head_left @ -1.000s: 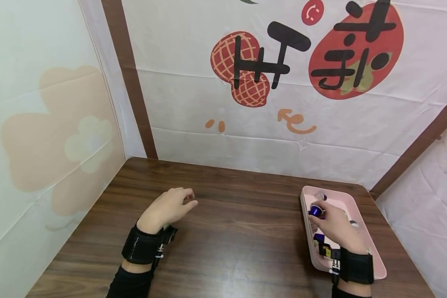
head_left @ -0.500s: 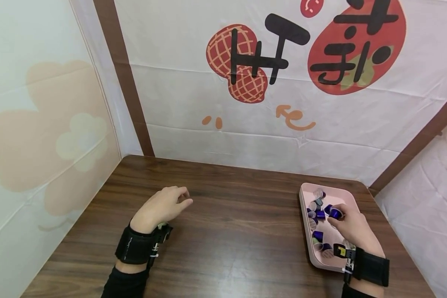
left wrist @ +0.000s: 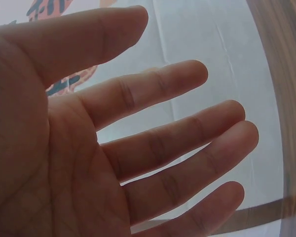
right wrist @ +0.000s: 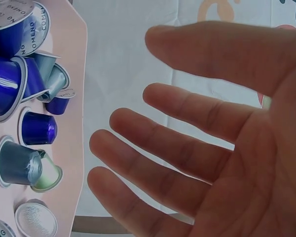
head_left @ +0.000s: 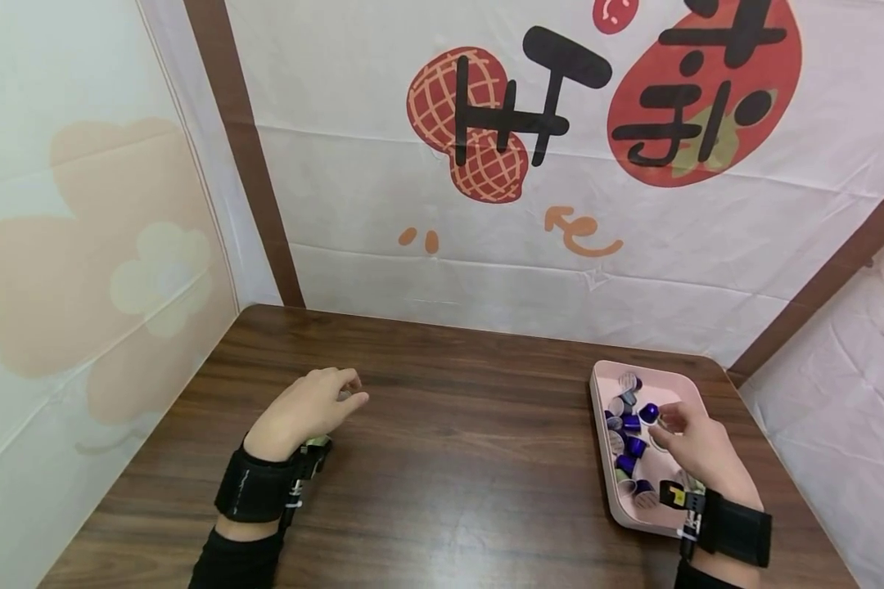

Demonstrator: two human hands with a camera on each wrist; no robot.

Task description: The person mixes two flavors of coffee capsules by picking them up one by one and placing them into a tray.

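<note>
Above the right part of a pink tray [head_left: 666, 523] is my right hand [head_left: 700, 446], its thumb and fingers apart. The right wrist view shows that palm and its extended fingers [right wrist: 153, 173] with nothing held. Blue coffee capsules [head_left: 635, 447] lie mostly along the tray's left half, and one blue capsule [head_left: 649, 412] sits just left of my fingertips. Grey-blue capsules [right wrist: 19, 163] and a pale green one [right wrist: 47, 175] are among them. My left hand [head_left: 305, 413] hovers over the table's left side; in the left wrist view its fingers [left wrist: 172, 133] are spread and hold nothing.
The tray stands near the right edge of a brown wood-grain table [head_left: 471, 458]. A white printed cloth [head_left: 354, 188] hangs behind the table, with more cloth at left [head_left: 103, 286] and right. Each wrist wears a black strap [head_left: 732, 528] with a small camera.
My right hand moved right over the tray with a blue capsule pinched in it, then let it go among the others. My left hand drifted slightly left.
</note>
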